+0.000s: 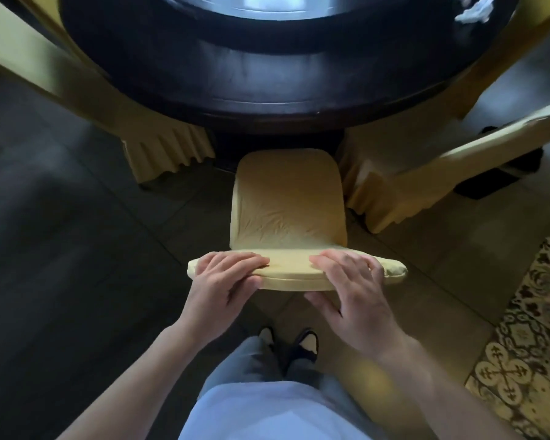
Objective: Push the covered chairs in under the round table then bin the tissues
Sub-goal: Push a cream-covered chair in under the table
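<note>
The left hand [223, 277] and right hand [351, 281] grip the top rail of the covered chair [288, 198], whose seat front sits just short of the round table [267, 90] edge. Next: push it straight in. Tissues [472, 9] wait at the table's far right edge.

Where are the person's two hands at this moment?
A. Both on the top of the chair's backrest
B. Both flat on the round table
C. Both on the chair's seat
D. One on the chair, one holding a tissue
A: the left hand and the right hand both lie over the top edge of the covered chair, fingers curled over it.
</note>
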